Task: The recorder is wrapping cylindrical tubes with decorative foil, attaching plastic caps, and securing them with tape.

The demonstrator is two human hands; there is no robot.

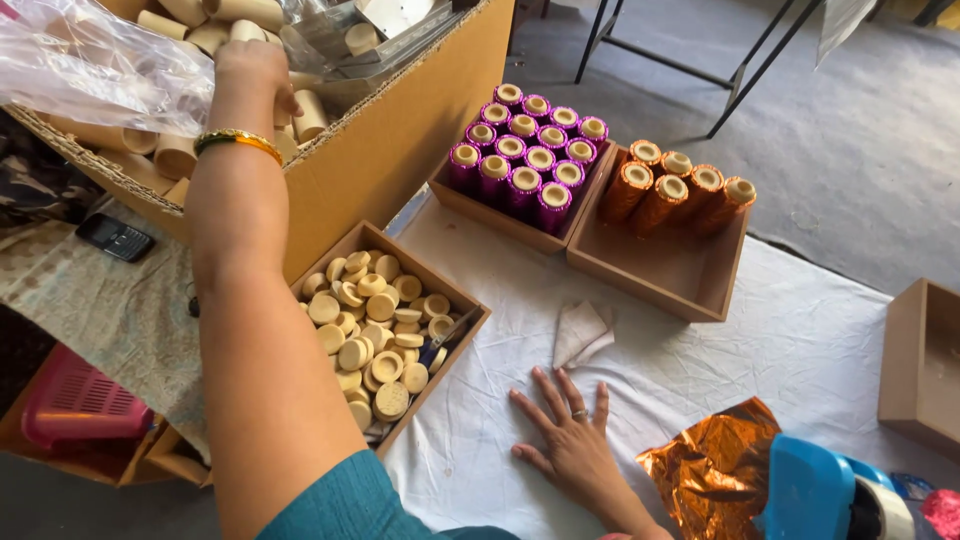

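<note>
My left hand reaches into a large cardboard box and rests among beige cardboard tubes. Its fingers are curled down between the tubes and are hidden. A gold bangle sits on that wrist. My right hand lies flat, fingers spread, on the white sheet and holds nothing. Just left of it stands a small box full of round beige caps. A crumpled sheet of orange foil lies to the right of that hand.
Two trays stand at the back: one with purple-wrapped rolls, one with several orange-wrapped rolls. Also here are a folded white cloth, a blue tape dispenser, an open box, a phone and a pink basket.
</note>
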